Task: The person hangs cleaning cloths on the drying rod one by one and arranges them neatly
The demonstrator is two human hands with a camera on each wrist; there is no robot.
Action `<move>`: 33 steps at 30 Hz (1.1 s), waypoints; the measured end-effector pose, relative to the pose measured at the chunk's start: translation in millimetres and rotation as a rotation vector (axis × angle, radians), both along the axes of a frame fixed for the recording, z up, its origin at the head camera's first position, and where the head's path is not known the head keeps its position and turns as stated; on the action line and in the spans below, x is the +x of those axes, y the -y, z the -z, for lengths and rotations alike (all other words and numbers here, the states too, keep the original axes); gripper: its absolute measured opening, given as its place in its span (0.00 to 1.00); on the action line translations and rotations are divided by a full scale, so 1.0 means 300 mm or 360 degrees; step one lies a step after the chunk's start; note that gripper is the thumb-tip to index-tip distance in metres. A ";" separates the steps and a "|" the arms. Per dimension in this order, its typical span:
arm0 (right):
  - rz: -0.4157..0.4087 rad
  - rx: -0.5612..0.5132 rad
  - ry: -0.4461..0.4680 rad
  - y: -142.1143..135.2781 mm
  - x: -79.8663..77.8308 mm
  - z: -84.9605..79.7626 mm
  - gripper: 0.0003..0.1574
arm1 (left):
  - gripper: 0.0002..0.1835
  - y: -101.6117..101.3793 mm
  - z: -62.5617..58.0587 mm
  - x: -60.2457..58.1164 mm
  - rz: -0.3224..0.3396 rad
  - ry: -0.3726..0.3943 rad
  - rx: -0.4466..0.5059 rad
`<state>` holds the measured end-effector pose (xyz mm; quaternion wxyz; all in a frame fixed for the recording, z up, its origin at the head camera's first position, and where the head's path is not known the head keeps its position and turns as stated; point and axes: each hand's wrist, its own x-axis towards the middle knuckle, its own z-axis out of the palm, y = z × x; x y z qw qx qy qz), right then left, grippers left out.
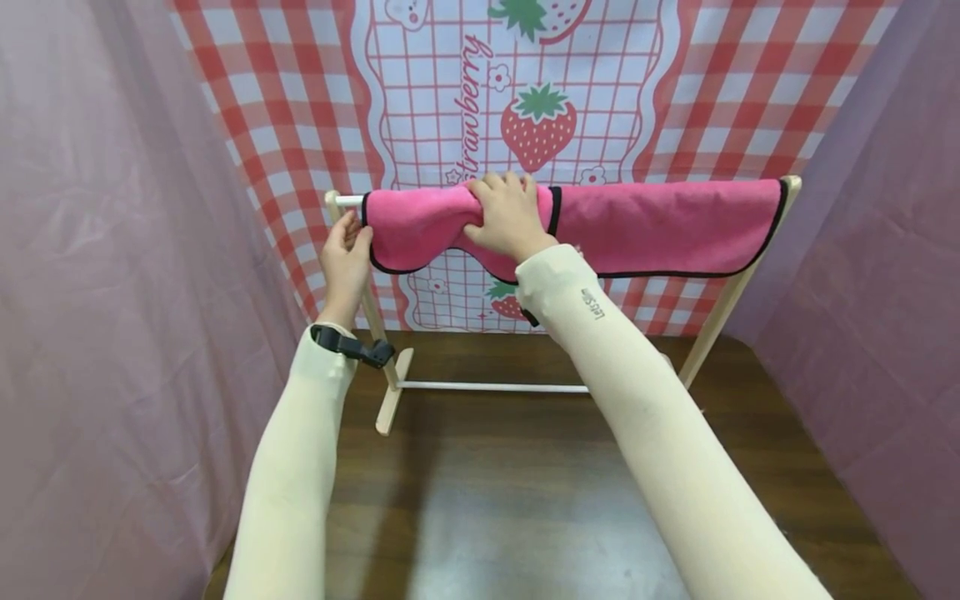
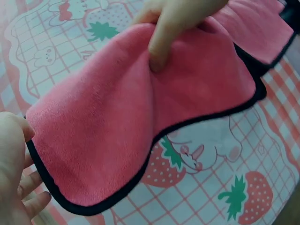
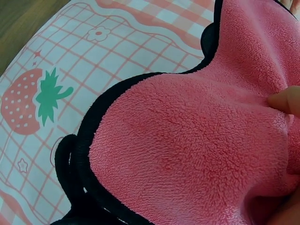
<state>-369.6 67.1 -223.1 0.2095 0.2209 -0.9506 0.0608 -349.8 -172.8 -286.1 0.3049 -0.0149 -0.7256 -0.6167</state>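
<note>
A pink towel (image 1: pixel 408 229) with black edging hangs folded over the top bar of a drying rack, at its left part. My right hand (image 1: pixel 508 215) grips it from above near its right side, thumb in front, and the plush cloth bunches into folds under the fingers. In the left wrist view the right thumb (image 2: pixel 161 51) presses into the cloth. At the towel's left edge my left hand (image 1: pixel 347 271) pinches the black edging, its thumb in front and the other fingers beside and behind the edge.
A second pink towel (image 1: pixel 675 229) with black edging hangs on the right part of the bar. The rack has wooden legs (image 1: pixel 720 321) and a low white rod (image 1: pixel 487 387). Behind it hangs a strawberry-print cloth (image 1: pixel 607 100); pink curtains (image 1: pixel 97 250) flank both sides above a brown wooden floor (image 1: pixel 480 492).
</note>
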 end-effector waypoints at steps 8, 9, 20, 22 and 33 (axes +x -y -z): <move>-0.0006 -0.0008 0.0020 0.002 0.003 0.000 0.40 | 0.16 -0.004 -0.025 -0.011 -0.0037 -0.0050 0.0117; -0.0009 -0.0011 0.0031 0.001 0.004 -0.001 0.40 | 0.15 -0.005 -0.029 -0.012 -0.0042 -0.0045 0.0135; -0.0123 -0.0190 0.0065 -0.022 0.020 -0.009 0.44 | 0.12 -0.012 -0.051 -0.010 -0.0079 -0.0089 0.0286; -0.0157 -0.0235 0.0023 -0.031 0.027 -0.009 0.45 | 0.12 -0.013 -0.053 -0.008 -0.0069 -0.0109 0.0307; -0.0302 -0.0677 -0.0195 -0.109 0.066 0.013 0.38 | 0.13 -0.009 -0.070 -0.002 -0.0084 -0.0021 0.0318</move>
